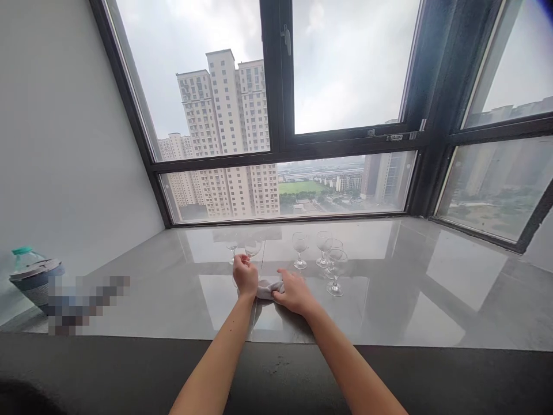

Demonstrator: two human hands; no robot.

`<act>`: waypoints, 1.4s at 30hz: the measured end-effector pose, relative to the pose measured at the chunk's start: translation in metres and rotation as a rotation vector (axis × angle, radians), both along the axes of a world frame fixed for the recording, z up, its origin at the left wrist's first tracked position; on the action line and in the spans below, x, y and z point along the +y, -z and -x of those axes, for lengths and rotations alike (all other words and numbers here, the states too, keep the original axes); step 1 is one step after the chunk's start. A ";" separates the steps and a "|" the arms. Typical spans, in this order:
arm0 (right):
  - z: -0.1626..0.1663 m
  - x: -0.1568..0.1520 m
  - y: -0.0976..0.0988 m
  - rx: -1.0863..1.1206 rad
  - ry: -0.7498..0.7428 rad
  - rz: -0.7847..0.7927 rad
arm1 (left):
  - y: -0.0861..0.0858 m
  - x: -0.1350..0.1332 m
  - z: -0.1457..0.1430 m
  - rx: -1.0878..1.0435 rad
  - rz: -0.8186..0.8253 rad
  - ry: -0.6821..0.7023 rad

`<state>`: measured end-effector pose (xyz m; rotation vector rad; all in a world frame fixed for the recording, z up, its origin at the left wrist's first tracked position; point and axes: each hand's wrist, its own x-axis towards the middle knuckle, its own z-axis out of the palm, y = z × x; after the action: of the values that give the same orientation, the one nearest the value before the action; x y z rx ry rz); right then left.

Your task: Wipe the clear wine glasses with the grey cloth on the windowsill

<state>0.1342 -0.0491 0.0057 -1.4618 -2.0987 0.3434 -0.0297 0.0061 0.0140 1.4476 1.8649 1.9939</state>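
My left hand [245, 276] is closed, apparently round the stem of a clear wine glass [254, 246] whose bowl shows just above the fingers. My right hand [296, 293] grips a whitish cloth [266, 289], bunched between the two hands over the sill. Another stemmed glass [232, 249] stands behind my left hand, partly hidden by it. Beyond my right hand a single wine glass [299, 249] stands upright. To the right, several more stand close together, the nearest glass [336, 271] overlapping those behind it in view.
The glossy grey tiled sill [389, 300] reflects the windows. At the far left a dark bin-like container [37, 282] holds a bottle with a green cap [23, 251], beside a blurred-out patch. A dark-framed window [276, 155] rises behind the glasses; a wall [78, 144] bounds the left.
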 end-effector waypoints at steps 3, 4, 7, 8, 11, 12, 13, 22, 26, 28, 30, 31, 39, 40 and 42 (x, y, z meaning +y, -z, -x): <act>-0.001 -0.002 0.002 0.018 -0.095 0.000 | 0.001 0.001 0.001 -0.018 -0.008 0.003; -0.001 -0.002 0.003 0.035 -0.115 -0.004 | 0.001 0.002 0.001 -0.018 -0.004 0.006; -0.001 0.001 0.004 0.122 -0.131 -0.072 | 0.002 0.003 0.002 -0.001 0.028 0.013; -0.001 0.003 0.004 0.161 -0.096 -0.106 | 0.001 0.003 0.003 0.007 0.044 0.012; -0.005 0.008 0.000 0.291 0.109 -0.210 | 0.001 0.000 0.002 0.059 0.125 0.016; -0.007 0.010 -0.002 0.337 0.182 -0.248 | 0.000 -0.001 0.001 0.097 0.158 0.022; -0.009 0.010 -0.004 0.381 0.246 -0.290 | 0.000 -0.003 0.000 0.148 0.188 0.026; -0.015 0.008 -0.012 0.468 0.488 -0.415 | 0.006 -0.007 -0.004 0.502 0.235 0.114; -0.013 0.008 -0.011 0.411 0.443 -0.334 | 0.009 -0.006 -0.004 0.539 0.238 0.130; -0.013 0.008 -0.011 0.395 0.387 -0.278 | 0.010 -0.006 -0.004 0.575 0.260 0.143; -0.013 0.008 -0.011 0.375 0.341 -0.205 | 0.010 -0.007 -0.005 0.599 0.275 0.157; -0.014 0.009 -0.011 0.364 0.333 -0.170 | 0.009 -0.007 -0.005 0.605 0.277 0.161; -0.012 0.010 -0.009 0.324 0.271 -0.081 | 0.007 -0.008 -0.007 0.616 0.313 0.243; -0.012 0.011 -0.009 0.336 0.262 -0.091 | 0.007 -0.008 -0.008 0.622 0.311 0.274; -0.012 0.012 -0.007 0.367 0.271 -0.113 | 0.007 -0.008 -0.010 0.641 0.294 0.337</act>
<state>0.1466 -0.0371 0.0128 -1.4667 -1.5855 0.3502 -0.0200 -0.0023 0.0068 2.2802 1.8169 1.1232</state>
